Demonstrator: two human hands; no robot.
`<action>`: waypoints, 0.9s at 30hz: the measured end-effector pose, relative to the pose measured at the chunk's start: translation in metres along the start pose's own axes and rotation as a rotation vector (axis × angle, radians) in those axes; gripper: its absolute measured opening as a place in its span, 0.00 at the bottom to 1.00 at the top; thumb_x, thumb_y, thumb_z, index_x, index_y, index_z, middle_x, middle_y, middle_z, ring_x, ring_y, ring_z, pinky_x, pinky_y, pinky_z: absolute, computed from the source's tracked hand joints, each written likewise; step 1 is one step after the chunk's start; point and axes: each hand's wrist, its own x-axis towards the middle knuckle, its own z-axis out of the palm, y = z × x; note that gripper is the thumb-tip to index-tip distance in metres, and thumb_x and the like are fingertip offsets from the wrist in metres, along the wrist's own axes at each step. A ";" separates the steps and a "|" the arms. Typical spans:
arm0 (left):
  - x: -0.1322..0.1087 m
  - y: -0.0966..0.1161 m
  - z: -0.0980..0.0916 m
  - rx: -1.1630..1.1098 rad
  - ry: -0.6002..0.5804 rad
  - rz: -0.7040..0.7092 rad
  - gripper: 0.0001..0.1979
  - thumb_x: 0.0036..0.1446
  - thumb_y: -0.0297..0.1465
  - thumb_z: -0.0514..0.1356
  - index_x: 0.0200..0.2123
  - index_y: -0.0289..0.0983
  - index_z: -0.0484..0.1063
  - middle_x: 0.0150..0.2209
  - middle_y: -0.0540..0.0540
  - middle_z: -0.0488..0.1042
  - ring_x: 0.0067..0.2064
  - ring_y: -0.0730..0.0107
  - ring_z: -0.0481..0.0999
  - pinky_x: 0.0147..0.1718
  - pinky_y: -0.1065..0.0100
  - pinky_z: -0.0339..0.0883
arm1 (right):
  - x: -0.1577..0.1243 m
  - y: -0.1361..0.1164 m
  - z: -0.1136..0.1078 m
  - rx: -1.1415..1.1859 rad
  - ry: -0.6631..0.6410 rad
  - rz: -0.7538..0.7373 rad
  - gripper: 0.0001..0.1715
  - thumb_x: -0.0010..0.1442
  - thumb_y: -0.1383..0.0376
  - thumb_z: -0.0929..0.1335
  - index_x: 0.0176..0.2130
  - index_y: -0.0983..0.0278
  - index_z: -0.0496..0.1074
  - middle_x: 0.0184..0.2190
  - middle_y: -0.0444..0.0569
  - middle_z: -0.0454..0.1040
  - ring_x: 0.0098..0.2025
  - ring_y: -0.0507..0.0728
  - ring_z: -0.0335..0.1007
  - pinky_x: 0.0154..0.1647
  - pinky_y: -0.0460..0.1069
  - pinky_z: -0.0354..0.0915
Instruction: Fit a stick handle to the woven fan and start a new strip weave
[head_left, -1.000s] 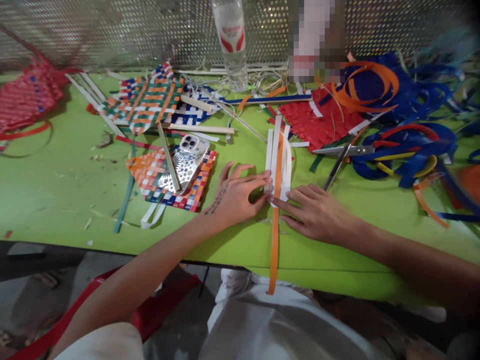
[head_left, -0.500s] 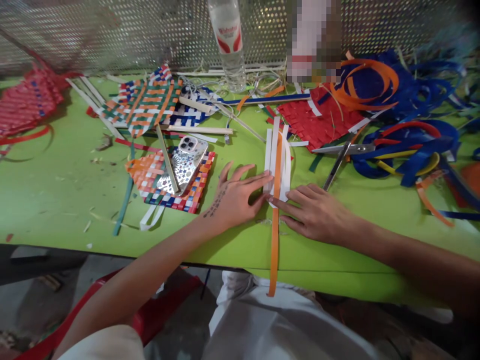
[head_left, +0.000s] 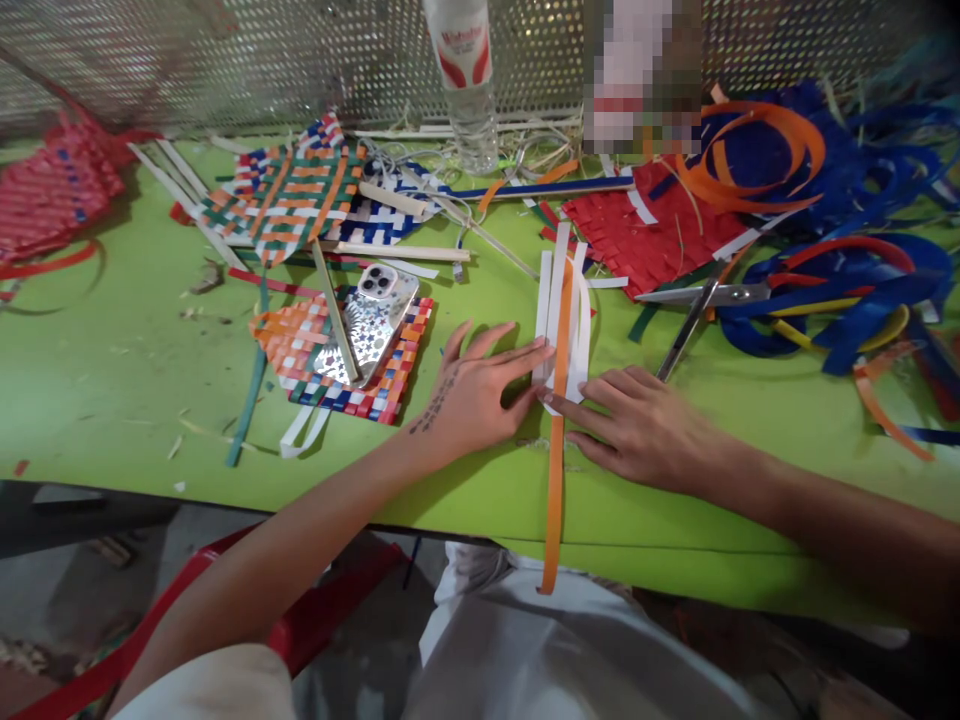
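Several white strips (head_left: pixel 559 290) stand side by side on the green table (head_left: pixel 465 495), pointing away from me. A long orange strip (head_left: pixel 556 480) runs among them and hangs over the table's near edge. My left hand (head_left: pixel 484 395) rests at the left of the strips, fingers spread, index fingertip and thumb touching their lower part. My right hand (head_left: pixel 637 425) lies at the right, its fingers apart, with the index fingertip pressing the lower ends close to my left thumb. Neither hand is closed round a strip.
At the left a phone (head_left: pixel 379 320) lies on a woven checked piece (head_left: pixel 394 385). Scissors (head_left: pixel 712 293) and a dark knife-like tool (head_left: pixel 686 330) lie at the right, near blue coils (head_left: pixel 832 300) and a red woven piece (head_left: pixel 660 235). A water bottle (head_left: pixel 469 90) stands behind.
The view has shifted slightly, so the things on the table appear a little farther right and higher. Both hands keep nearly the same place and pose on the strips.
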 end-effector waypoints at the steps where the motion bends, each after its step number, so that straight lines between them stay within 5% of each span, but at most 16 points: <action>1: 0.000 0.000 0.000 0.000 0.001 0.002 0.23 0.73 0.41 0.61 0.68 0.49 0.74 0.66 0.52 0.77 0.75 0.48 0.66 0.75 0.35 0.47 | 0.000 0.000 0.000 -0.002 0.000 -0.003 0.27 0.78 0.59 0.65 0.70 0.67 0.71 0.39 0.53 0.77 0.41 0.61 0.71 0.41 0.56 0.63; 19: 0.002 0.007 -0.005 0.021 -0.011 -0.026 0.20 0.71 0.38 0.63 0.64 0.49 0.78 0.65 0.54 0.77 0.75 0.45 0.66 0.75 0.31 0.43 | 0.000 -0.002 -0.001 0.005 0.023 0.022 0.26 0.79 0.58 0.64 0.67 0.68 0.71 0.39 0.53 0.78 0.40 0.61 0.72 0.42 0.57 0.64; 27: 0.002 0.007 -0.005 0.019 -0.012 -0.027 0.20 0.71 0.38 0.63 0.64 0.48 0.78 0.66 0.53 0.77 0.74 0.43 0.67 0.75 0.31 0.43 | -0.002 0.002 0.003 0.185 0.131 0.135 0.13 0.78 0.62 0.65 0.52 0.67 0.75 0.39 0.54 0.80 0.41 0.61 0.76 0.43 0.56 0.68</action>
